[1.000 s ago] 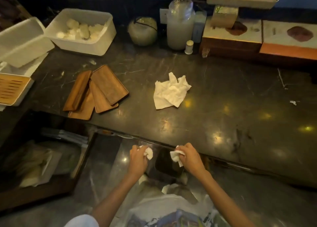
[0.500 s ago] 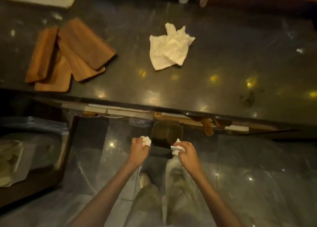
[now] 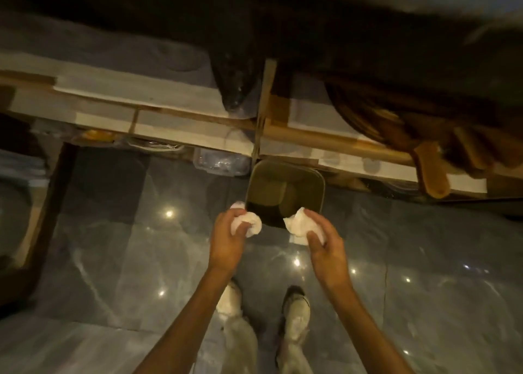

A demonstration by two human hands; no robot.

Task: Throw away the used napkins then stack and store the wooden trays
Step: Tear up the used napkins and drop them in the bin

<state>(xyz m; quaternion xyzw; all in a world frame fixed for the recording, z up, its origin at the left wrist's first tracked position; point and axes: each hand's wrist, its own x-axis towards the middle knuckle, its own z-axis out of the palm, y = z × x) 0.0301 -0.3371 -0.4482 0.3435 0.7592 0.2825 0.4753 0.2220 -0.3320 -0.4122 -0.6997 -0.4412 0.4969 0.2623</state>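
I look straight down at the floor below the counter. My left hand (image 3: 227, 239) is shut on a crumpled white napkin (image 3: 249, 223). A second crumpled white napkin (image 3: 298, 225) is gripped in my right hand (image 3: 325, 245). Both hands hover at the near rim of a small square olive bin (image 3: 284, 192) that stands on the floor under the counter edge, its mouth open and dark inside. The wooden trays and the napkin left on the countertop are out of view.
The counter's underside and shelf edge (image 3: 169, 124) run across the top. A clear plastic container (image 3: 220, 163) sits left of the bin. A wooden handle (image 3: 433, 173) hangs at the right. My shoes (image 3: 295, 314) stand on glossy grey floor tiles (image 3: 113, 260).
The view has tilted down from the countertop to the floor and bin. Both hands, still holding napkins, have come nearer to the bin's mouth.
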